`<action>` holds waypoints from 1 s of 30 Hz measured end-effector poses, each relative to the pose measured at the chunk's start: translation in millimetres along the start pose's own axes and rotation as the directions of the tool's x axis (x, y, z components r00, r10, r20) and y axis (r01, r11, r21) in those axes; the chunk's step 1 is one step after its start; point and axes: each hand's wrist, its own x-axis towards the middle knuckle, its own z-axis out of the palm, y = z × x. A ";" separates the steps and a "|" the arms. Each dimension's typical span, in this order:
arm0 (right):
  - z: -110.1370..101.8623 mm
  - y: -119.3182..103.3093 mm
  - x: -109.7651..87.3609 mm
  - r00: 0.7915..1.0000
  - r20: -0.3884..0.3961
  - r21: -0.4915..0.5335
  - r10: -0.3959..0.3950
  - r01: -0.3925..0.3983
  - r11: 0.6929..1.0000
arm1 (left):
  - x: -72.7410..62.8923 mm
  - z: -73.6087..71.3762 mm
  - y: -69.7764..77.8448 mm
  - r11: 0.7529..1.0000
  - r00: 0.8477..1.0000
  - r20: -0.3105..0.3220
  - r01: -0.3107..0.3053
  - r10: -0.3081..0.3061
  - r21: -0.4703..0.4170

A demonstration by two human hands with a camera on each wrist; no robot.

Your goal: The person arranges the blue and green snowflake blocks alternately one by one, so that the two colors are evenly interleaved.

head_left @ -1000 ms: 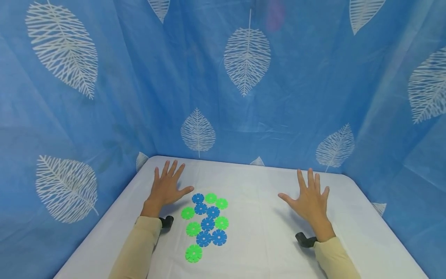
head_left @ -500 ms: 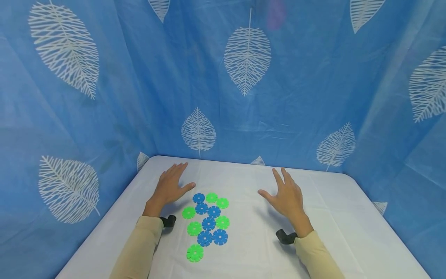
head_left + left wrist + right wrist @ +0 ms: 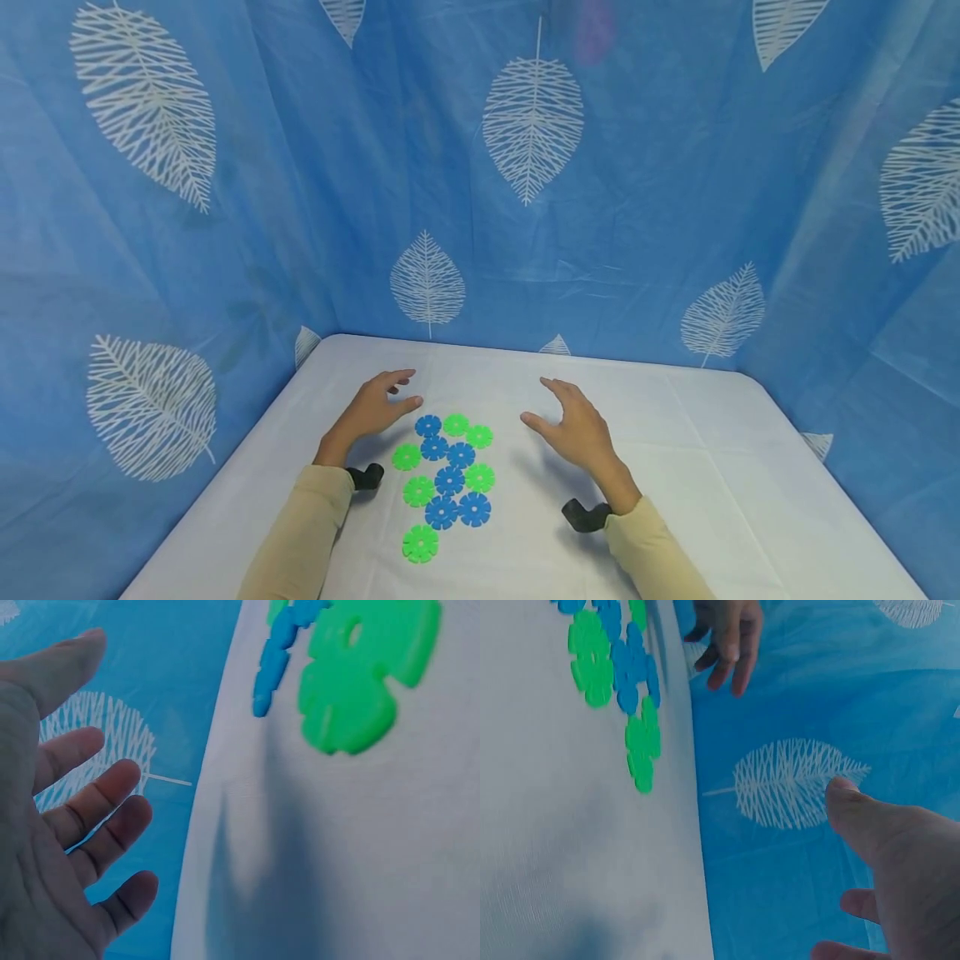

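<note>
Several flat, notched plastic discs lie on the white table in a loose cluster, among them a blue disc (image 3: pixel 428 426) at the far end and a green disc (image 3: pixel 420 543) at the near end. My left hand (image 3: pixel 372 407) hovers beside the cluster's upper left with loosely bent fingers and holds nothing. To the right of the discs is my right hand (image 3: pixel 576 427), its thumb apart from the fingers and its grasp empty. In the left wrist view, a green disc (image 3: pixel 349 712) shows past the relaxed fingers (image 3: pixel 112 832).
A white cloth covers the table (image 3: pixel 720 475). Blue curtains (image 3: pixel 637 167) with white leaf prints hang behind it and along both sides. Black wrist-worn pieces stick out under the left wrist (image 3: pixel 366 477) and the right wrist (image 3: pixel 587 517).
My right hand has moved left toward the discs, and its spread fingers have drawn together. The left hand's fingers have bent inward from a wide spread. The discs stay in place.
</note>
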 end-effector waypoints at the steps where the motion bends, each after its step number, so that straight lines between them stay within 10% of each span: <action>1: 2.1 -2.2 -0.3 1.000 0.006 0.010 -0.003 0.003 1.000 | -0.2 1.2 -0.3 1.000 1.000 0.012 0.002 -0.002 -0.001; 16: 31.0 -20.2 -8.9 0.989 0.122 0.176 -0.089 0.067 0.982 | 4.7 18.2 -9.0 0.999 0.993 0.118 0.022 -0.019 -0.025; 30: 53.2 -22.9 -14.9 0.912 0.323 0.253 -0.254 0.176 0.951 | 4.0 23.5 -12.6 1.000 0.979 0.202 -0.017 0.019 -0.011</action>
